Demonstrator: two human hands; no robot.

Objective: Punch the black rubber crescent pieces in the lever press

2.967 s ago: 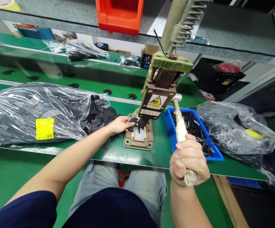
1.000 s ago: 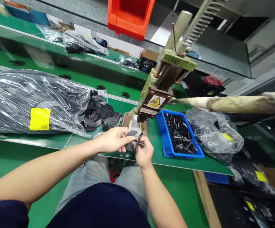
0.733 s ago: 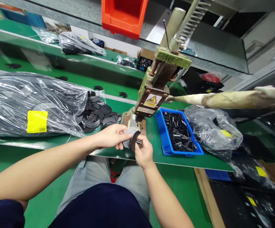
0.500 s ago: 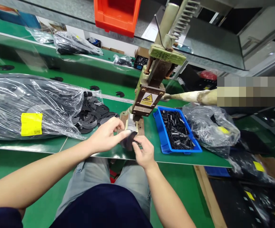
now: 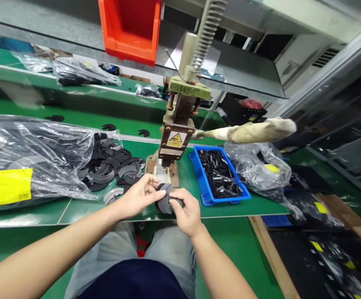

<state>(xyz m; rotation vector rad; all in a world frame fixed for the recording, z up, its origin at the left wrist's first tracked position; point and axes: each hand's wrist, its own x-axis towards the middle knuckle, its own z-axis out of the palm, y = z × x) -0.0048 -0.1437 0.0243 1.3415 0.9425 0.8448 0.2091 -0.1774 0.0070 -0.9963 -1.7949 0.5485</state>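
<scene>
My left hand [image 5: 142,195] pinches the left edge of a dark grey crescent-shaped plastic part [image 5: 165,204] between thumb and fingers. The fingers of my right hand [image 5: 185,207] close on the part's right edge; whether a smaller piece is also between them is hidden. Both hands hold the part tilted, just in front of the base of a hand press [image 5: 173,141]. Several similar curved parts [image 5: 104,166] spill from a clear plastic bag [image 5: 52,158] to the left. To the right, a blue tray [image 5: 205,198] holds many small black clip-like pieces [image 5: 219,172].
The press's wrapped lever [image 5: 261,131] sticks out to the right above another plastic bag [image 5: 255,164]. An orange bin [image 5: 130,52] hangs at the shelf edge overhead. Behind the green bench runs a belt with scattered curved parts [image 5: 108,127]. Cardboard [image 5: 272,253] lies at lower right.
My view has swung, so the bench and press appear further left. The crescent part has turned in my hands and shows more of its lighter grey ridged face. Both hands keep hold.
</scene>
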